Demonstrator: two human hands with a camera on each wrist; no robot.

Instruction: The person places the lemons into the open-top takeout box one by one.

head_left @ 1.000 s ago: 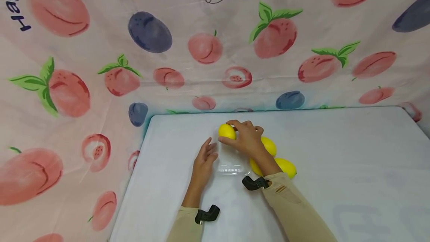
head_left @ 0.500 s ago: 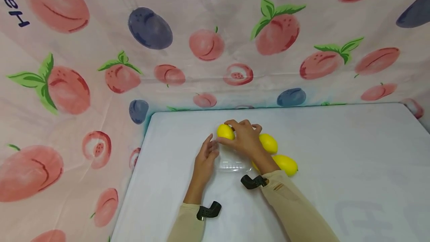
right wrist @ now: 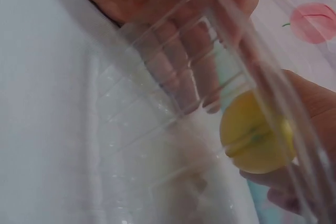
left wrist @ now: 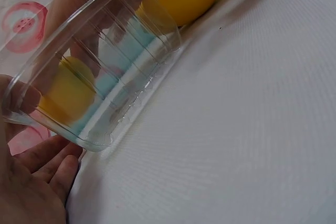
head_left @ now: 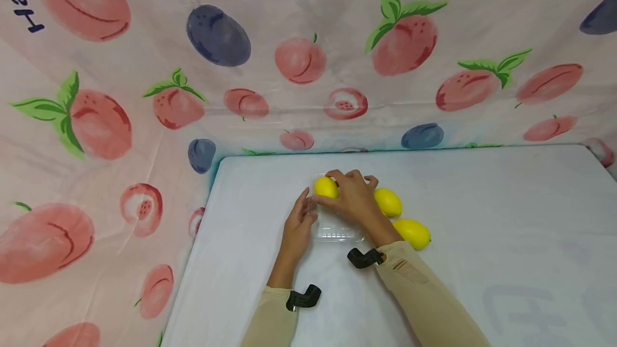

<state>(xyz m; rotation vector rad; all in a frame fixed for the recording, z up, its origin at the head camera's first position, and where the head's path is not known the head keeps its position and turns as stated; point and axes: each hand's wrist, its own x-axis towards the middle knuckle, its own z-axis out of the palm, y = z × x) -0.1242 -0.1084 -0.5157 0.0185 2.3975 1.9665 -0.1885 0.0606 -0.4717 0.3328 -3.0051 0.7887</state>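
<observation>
My right hand pinches a yellow lemon between thumb and fingers, at the far left end of a clear plastic tray. Through the tray's ribbed wall, the same lemon shows inside in the left wrist view. At the tray's left side, my left hand touches its edge with fingers mostly straight; in the right wrist view these fingers lie along the outside of the wall. Part of the tray is hidden under my right hand and forearm.
Two more lemons lie on the white tabletop right of the tray, one farther back and one nearer. A fruit-printed cloth rises behind and to the left of the table.
My left hand has come right, up against the tray's edge. The right hand keeps its pinch on the lemon in nearly the same place. A further lemon by my right wrist is now hidden.
</observation>
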